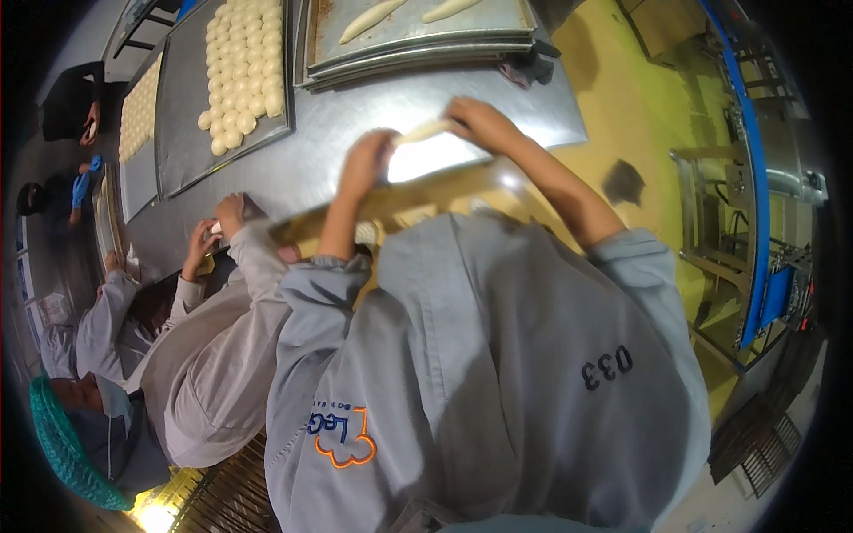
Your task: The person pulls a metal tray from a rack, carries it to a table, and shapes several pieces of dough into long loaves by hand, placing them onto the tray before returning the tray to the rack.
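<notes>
The left hand (pixel 366 160) and right hand (pixel 484 123) each pinch one end of the dough (pixel 424 132), over the table (pixel 355 108). On the table's far side, two long rolls (pixel 371 21) lie on piled trays (pixel 418 55). On the table's left, balls (pixel 244 67) fill part of a flat sheet (pixel 182 115).

"What's that over to the right?"

"A blue-edged metal frame (pixel 761 178), and a dark patch (pixel 624 182) on the yellow floor (pixel 647 111) near it."

"And on the left?"

"A co-worker (pixel 209 382) in a green hairnet (pixel 62 435) and, farther along, a person dressed in black (pixel 67 102)."
</notes>
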`<act>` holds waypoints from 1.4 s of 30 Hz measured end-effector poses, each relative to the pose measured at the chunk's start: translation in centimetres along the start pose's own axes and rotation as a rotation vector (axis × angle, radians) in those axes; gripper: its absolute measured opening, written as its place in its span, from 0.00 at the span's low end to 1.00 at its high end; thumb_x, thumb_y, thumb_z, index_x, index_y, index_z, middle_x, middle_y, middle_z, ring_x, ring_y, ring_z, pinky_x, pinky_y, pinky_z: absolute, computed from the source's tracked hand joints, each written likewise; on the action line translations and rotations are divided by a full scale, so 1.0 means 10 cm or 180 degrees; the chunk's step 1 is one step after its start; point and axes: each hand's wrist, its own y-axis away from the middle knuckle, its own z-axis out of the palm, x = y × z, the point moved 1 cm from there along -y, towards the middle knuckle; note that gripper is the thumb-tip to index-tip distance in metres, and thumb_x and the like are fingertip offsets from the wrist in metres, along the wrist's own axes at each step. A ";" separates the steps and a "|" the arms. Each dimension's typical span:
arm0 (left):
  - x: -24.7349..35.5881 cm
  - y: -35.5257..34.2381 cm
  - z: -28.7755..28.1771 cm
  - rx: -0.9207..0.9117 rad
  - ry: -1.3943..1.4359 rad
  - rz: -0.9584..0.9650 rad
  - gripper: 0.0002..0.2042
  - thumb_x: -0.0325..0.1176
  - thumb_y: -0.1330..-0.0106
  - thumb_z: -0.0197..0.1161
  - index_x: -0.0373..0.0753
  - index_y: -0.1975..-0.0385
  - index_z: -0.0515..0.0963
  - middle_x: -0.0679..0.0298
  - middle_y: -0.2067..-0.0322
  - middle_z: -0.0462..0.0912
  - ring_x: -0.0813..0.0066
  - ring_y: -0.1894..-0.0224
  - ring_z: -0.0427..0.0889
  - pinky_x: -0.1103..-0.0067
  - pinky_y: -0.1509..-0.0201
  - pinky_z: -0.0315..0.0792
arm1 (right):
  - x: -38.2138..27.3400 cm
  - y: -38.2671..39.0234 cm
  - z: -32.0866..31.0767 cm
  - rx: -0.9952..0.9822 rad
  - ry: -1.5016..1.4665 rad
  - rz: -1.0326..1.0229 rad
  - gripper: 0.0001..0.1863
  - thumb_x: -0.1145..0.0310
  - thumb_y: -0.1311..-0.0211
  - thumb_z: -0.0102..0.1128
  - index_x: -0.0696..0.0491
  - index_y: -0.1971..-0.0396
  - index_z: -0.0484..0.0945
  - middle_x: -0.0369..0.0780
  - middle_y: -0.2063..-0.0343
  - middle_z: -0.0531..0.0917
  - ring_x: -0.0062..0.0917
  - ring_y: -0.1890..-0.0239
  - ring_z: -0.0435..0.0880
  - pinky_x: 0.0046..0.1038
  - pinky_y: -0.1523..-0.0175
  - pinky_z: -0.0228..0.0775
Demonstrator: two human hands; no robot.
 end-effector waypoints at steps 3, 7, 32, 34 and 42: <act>-0.04 0.04 0.01 -0.0031 -0.0061 -0.0120 0.12 0.30 0.40 0.68 0.39 0.57 0.81 0.56 0.59 0.84 0.56 0.56 0.83 0.69 0.51 0.77 | 0.01 0.01 -0.02 0.0057 0.0047 -0.0054 0.11 0.67 0.40 0.63 0.53 0.58 0.82 0.40 0.58 0.81 0.37 0.51 0.79 0.35 0.45 0.72; -0.08 0.12 0.00 0.0340 -0.0324 0.0412 0.12 0.29 0.41 0.69 0.39 0.58 0.81 0.57 0.61 0.84 0.58 0.59 0.83 0.69 0.53 0.77 | 0.06 0.10 0.01 0.0583 -0.0004 -0.0172 0.11 0.66 0.38 0.62 0.51 0.58 0.83 0.39 0.59 0.81 0.36 0.52 0.79 0.34 0.47 0.73; 0.28 -0.20 0.14 -0.0167 -0.0193 0.0045 0.26 0.38 0.41 0.70 0.43 0.40 0.75 0.57 0.50 0.83 0.55 0.47 0.80 0.65 0.39 0.70 | -0.15 -0.05 0.05 0.0014 -0.0396 -0.0058 0.44 0.66 0.39 0.63 0.44 0.25 0.51 0.41 0.45 0.81 0.37 0.42 0.76 0.39 0.32 0.63; 0.29 -0.21 0.17 -0.0038 -0.0097 0.0035 0.27 0.37 0.40 0.69 0.43 0.39 0.75 0.56 0.53 0.84 0.57 0.51 0.81 0.66 0.44 0.73 | -0.16 -0.08 0.03 0.0289 -0.0577 -0.0209 0.46 0.66 0.39 0.64 0.43 0.24 0.47 0.41 0.48 0.83 0.38 0.44 0.78 0.38 0.35 0.66; 0.33 -0.21 0.18 -0.0253 -0.0162 -0.0127 0.31 0.32 0.41 0.69 0.42 0.35 0.69 0.54 0.51 0.83 0.54 0.50 0.81 0.66 0.44 0.75 | -0.16 -0.07 -0.02 -0.0083 -0.0319 -0.0046 0.46 0.67 0.40 0.64 0.36 0.25 0.49 0.41 0.55 0.83 0.38 0.52 0.81 0.38 0.47 0.75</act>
